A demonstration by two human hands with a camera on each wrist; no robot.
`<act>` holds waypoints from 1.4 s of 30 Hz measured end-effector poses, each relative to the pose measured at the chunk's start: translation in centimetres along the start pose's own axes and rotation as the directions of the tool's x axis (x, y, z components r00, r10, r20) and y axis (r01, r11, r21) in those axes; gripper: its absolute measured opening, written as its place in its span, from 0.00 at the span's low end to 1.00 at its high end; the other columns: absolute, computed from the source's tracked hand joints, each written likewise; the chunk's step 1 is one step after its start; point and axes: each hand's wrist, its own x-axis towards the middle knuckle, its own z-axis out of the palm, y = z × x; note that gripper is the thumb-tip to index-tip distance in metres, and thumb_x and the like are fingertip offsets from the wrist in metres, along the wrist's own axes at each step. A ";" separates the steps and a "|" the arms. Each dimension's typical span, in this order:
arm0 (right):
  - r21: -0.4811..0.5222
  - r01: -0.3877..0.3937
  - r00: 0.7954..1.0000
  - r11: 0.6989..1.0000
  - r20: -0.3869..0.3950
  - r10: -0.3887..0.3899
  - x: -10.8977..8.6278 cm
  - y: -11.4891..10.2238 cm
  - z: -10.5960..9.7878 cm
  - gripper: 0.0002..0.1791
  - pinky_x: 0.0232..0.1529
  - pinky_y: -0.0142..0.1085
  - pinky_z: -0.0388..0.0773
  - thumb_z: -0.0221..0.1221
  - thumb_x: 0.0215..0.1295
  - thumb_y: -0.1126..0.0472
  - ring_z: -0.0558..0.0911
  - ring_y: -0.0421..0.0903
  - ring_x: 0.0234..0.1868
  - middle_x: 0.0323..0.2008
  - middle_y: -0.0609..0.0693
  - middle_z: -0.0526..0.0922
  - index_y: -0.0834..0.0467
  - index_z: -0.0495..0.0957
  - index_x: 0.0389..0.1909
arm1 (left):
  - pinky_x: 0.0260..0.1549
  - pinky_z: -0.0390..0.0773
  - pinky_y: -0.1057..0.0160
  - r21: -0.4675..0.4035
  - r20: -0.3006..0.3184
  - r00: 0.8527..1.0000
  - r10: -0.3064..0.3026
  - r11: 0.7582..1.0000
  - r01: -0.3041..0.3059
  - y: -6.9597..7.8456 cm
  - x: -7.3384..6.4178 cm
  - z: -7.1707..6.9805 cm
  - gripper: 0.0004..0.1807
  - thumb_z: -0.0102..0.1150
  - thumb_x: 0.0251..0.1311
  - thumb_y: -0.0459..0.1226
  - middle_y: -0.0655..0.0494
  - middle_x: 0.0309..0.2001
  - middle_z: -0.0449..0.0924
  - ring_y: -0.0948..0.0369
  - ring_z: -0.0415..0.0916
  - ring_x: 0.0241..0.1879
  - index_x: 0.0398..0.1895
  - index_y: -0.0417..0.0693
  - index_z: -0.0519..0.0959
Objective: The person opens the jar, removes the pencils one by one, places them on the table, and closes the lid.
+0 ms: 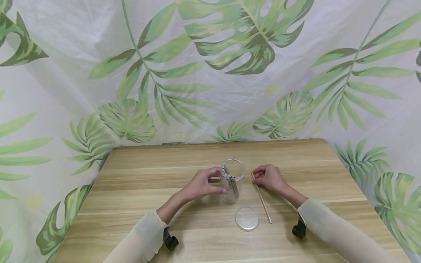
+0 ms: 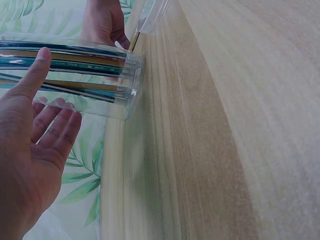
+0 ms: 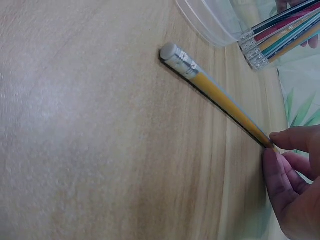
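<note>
Closest to me there's a round clear plastic lid [image 1: 246,218] flat on the table [image 1: 141,175], glossy rim and all. Just right of it lies a slim yellow pencil [image 3: 220,97], pale eraser end nearest, the right hand [image 1: 270,178] pinching its far end between thumb and fingers. Left hand [image 1: 200,185]'s curved wide round a see-through cylindrical jar [image 1: 239,187], holding it upright, pencils [image 2: 85,65] inside eraser-down. Streaky wood-grain top, then a wrinkly leaf-print sheet [image 1: 246,87] behind.
</note>
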 end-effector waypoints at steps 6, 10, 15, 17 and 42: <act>0.019 -0.007 1.000 1.000 0.004 0.007 -0.2 0.0 0.0 0.15 0.29 0.24 0.85 0.76 0.55 0.71 0.87 0.39 0.30 0.32 0.53 0.90 0.69 0.87 0.43 | 0.63 0.84 0.52 -0.002 -0.002 1.000 0.008 1.000 -0.008 -0.1 0.0 0.1 0.34 0.82 0.54 0.35 0.45 0.62 0.84 0.45 0.83 0.61 0.65 0.42 0.80; 0.040 -0.006 1.000 0.999 0.012 0.006 -0.2 -0.1 -0.2 0.16 0.30 0.25 0.86 0.76 0.55 0.72 0.87 0.41 0.31 0.33 0.55 0.90 0.70 0.86 0.45 | 0.63 0.84 0.49 -0.004 0.001 1.000 0.009 1.000 -0.009 0.0 0.0 0.1 0.34 0.82 0.54 0.35 0.45 0.63 0.83 0.44 0.83 0.61 0.65 0.42 0.79; 0.045 0.059 0.998 0.997 0.025 -0.060 -0.1 -0.4 -0.9 0.17 0.36 0.24 0.85 0.74 0.58 0.72 0.88 0.45 0.36 0.37 0.59 0.89 0.73 0.85 0.48 | 0.64 0.84 0.49 -0.008 0.003 1.000 0.005 1.000 -0.005 0.0 -0.1 0.1 0.34 0.82 0.54 0.35 0.46 0.63 0.83 0.45 0.83 0.62 0.65 0.43 0.80; 0.049 0.086 0.996 0.995 0.034 -0.088 -0.1 -0.6 -1.3 0.18 0.38 0.24 0.85 0.73 0.60 0.72 0.88 0.47 0.38 0.39 0.61 0.89 0.73 0.84 0.50 | 0.64 0.84 0.50 -0.007 0.001 1.000 0.006 1.000 -0.006 0.1 -0.2 0.1 0.34 0.83 0.53 0.34 0.47 0.63 0.83 0.45 0.83 0.62 0.65 0.44 0.80; 0.177 0.310 0.944 0.934 0.061 -0.325 -1.2 -7.2 -5.7 0.15 0.47 0.33 0.91 0.69 0.68 0.69 0.88 0.59 0.50 0.50 0.62 0.88 0.69 0.84 0.54 | 0.64 0.84 0.51 -0.010 0.003 1.000 0.015 1.000 -0.015 0.1 -0.2 -0.1 0.34 0.83 0.53 0.34 0.46 0.62 0.84 0.46 0.83 0.61 0.65 0.43 0.80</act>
